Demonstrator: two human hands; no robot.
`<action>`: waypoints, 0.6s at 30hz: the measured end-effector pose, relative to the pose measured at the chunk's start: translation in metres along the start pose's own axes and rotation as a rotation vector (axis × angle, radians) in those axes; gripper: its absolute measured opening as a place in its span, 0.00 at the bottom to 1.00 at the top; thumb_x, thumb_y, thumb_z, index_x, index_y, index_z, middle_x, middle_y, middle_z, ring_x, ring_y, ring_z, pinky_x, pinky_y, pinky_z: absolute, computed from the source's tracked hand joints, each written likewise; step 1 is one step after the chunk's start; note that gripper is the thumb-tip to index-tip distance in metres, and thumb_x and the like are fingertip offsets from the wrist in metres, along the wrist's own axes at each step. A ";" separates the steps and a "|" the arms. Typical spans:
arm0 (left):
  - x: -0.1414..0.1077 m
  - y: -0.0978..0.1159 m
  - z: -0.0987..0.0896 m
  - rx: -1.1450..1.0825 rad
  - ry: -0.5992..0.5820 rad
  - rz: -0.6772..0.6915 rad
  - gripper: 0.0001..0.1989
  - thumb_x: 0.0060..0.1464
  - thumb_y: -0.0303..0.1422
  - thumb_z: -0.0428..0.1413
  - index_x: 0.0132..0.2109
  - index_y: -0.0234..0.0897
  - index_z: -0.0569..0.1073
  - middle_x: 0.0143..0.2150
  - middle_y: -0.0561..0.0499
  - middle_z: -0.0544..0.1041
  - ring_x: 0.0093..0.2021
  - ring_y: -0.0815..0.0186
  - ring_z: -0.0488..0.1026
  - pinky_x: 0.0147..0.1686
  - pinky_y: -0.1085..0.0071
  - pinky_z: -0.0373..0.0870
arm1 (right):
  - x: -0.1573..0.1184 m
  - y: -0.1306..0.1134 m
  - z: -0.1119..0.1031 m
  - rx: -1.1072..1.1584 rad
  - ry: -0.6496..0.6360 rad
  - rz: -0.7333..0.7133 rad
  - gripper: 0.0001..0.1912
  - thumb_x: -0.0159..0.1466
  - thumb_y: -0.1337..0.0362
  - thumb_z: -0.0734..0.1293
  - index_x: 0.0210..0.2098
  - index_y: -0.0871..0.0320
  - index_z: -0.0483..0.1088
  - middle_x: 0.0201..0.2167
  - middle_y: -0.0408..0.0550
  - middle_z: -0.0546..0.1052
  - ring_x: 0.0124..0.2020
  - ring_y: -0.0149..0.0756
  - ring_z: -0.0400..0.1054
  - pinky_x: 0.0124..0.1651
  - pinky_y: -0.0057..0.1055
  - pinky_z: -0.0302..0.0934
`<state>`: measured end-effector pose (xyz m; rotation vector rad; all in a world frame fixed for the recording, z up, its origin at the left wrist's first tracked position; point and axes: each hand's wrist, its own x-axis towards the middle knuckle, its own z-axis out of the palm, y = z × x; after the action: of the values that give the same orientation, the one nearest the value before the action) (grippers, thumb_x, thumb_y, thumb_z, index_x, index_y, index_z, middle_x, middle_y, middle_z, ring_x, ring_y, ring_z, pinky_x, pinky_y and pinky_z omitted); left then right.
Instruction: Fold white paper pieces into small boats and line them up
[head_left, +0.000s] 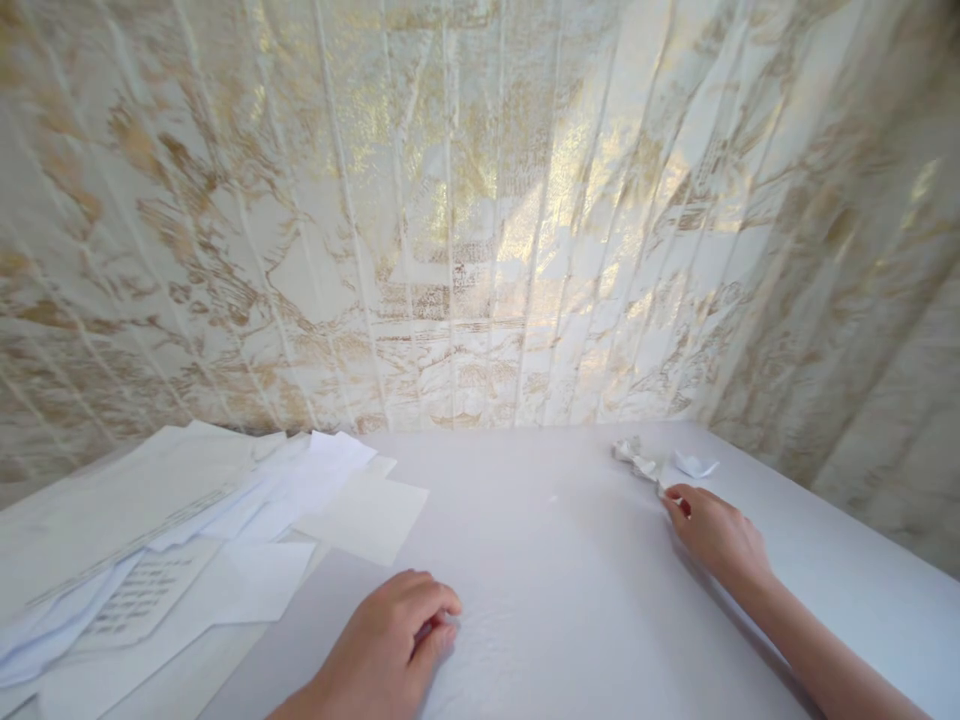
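My right hand [718,537] reaches to the far right of the white table, its thumb and forefinger pinched together at the near end of a crumpled piece of paper [636,458]. Just behind that hand lies a small folded white scrap [695,465]. My left hand [401,640] rests low on the table near the front, fingers curled in toward the thumb, with nothing visible between them. Loose sheets of paper [262,580] lie to the left of it, apart from the hand.
Overlapping papers, some with printed text [142,595], cover the left side of the table [525,560]. A tiny white bit [553,498] lies near the middle. A patterned, pleated curtain [450,220] hangs along the table's back edge and right side.
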<state>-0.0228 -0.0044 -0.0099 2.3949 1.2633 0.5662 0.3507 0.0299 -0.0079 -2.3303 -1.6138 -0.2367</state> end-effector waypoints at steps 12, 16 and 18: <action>0.013 -0.058 -0.053 0.381 -0.131 -0.161 0.32 0.42 0.17 0.44 0.57 0.38 0.61 0.54 0.45 0.69 0.53 0.61 0.66 0.51 0.66 0.61 | -0.055 -0.122 -0.003 0.375 -0.115 -0.613 0.15 0.62 0.62 0.54 0.28 0.56 0.69 0.24 0.48 0.73 0.24 0.36 0.66 0.29 0.29 0.56; 0.014 -0.058 -0.063 0.392 -0.163 -0.160 0.32 0.43 0.17 0.44 0.57 0.41 0.62 0.45 0.45 0.75 0.44 0.58 0.72 0.42 0.66 0.66 | -0.067 -0.155 -0.005 0.441 -0.201 -0.645 0.14 0.62 0.65 0.55 0.27 0.58 0.70 0.23 0.47 0.73 0.25 0.35 0.66 0.30 0.29 0.56; 0.015 -0.058 -0.064 0.402 -0.163 -0.169 0.30 0.44 0.18 0.45 0.55 0.43 0.64 0.42 0.45 0.76 0.41 0.57 0.73 0.39 0.66 0.66 | -0.069 -0.172 -0.004 0.440 -0.228 -0.668 0.13 0.62 0.67 0.56 0.29 0.59 0.71 0.25 0.47 0.73 0.26 0.35 0.66 0.31 0.29 0.57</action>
<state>-0.0876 0.0478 0.0184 2.5451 1.6073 0.0672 0.1657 0.0241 0.0005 -1.4848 -2.2406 0.2394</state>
